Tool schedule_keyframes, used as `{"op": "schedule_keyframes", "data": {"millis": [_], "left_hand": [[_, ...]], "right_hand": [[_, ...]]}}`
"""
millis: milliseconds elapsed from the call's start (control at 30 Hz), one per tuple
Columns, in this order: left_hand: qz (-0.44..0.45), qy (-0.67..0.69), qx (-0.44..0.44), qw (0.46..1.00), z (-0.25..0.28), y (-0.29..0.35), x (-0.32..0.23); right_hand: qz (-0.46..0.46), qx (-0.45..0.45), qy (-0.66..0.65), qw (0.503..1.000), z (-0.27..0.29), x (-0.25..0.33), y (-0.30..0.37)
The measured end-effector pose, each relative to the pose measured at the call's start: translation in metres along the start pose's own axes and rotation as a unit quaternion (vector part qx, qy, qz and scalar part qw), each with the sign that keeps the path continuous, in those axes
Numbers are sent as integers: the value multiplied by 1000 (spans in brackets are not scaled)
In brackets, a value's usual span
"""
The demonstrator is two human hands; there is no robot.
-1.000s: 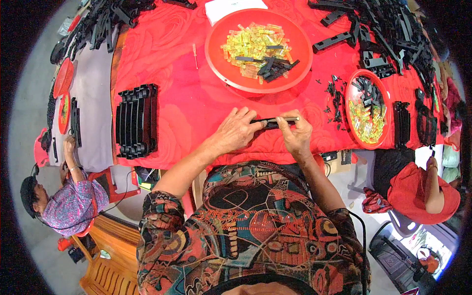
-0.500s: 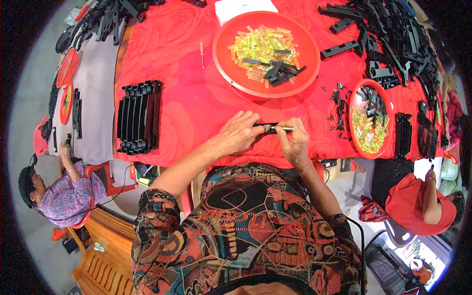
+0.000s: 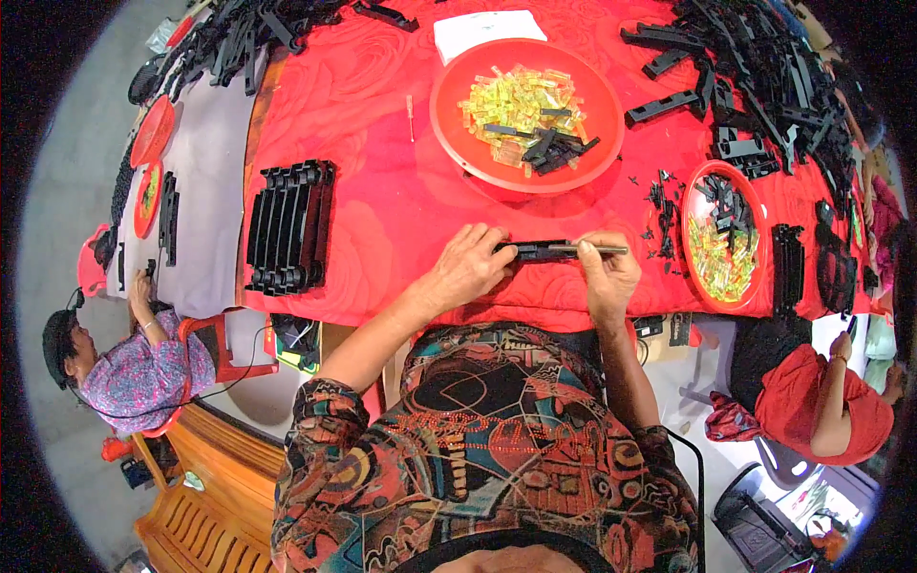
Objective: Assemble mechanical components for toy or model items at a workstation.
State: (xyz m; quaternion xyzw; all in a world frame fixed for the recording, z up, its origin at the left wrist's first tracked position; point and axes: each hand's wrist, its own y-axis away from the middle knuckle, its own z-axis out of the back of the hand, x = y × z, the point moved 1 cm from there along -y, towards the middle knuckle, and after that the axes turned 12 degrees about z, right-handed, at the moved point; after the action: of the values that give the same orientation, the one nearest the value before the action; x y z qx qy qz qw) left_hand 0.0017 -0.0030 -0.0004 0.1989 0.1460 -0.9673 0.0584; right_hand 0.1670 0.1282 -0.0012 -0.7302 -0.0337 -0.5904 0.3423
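Observation:
Close to the table's near edge, my left hand grips one end of a long black plastic piece lying across in front of me. My right hand pinches a slim metal tool between thumb and fingers. The tool lies nearly level, and its left end reaches over the right part of the black piece. Whether its tip touches the piece I cannot tell. My left fingers cover the piece's left end.
A red bowl of yellow clear pieces and black parts stands ahead; a smaller red basket is right. Black pieces stand in a row left, with black parts heaped far right. A person sits left, another right.
My right hand has moved right with the metal tool, which now sticks out further past my fingers. More of the black piece shows. My left hand keeps its grip; the whole view has shifted slightly.

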Motion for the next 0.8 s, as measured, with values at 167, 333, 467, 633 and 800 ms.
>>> {"op": "schedule_keyframes", "data": {"millis": [167, 333, 467, 633, 800], "left_hand": [[39, -4, -29, 999, 21, -1, -8], [87, -28, 9, 996, 17, -5, -14], [88, -36, 45, 994, 10, -3, -8], [54, -45, 64, 995, 31, -9, -1], [43, -69, 70, 994, 44, -9, 8]], "right_hand": [[-45, -19, -17, 999, 11, -2, 3], [-70, -69, -3, 995, 11, -3, 8], [-81, -67, -16, 994, 9, 0, 8], [-85, -71, 17, 994, 17, 0, 9], [-83, -77, -3, 994, 16, -1, 10]]}}
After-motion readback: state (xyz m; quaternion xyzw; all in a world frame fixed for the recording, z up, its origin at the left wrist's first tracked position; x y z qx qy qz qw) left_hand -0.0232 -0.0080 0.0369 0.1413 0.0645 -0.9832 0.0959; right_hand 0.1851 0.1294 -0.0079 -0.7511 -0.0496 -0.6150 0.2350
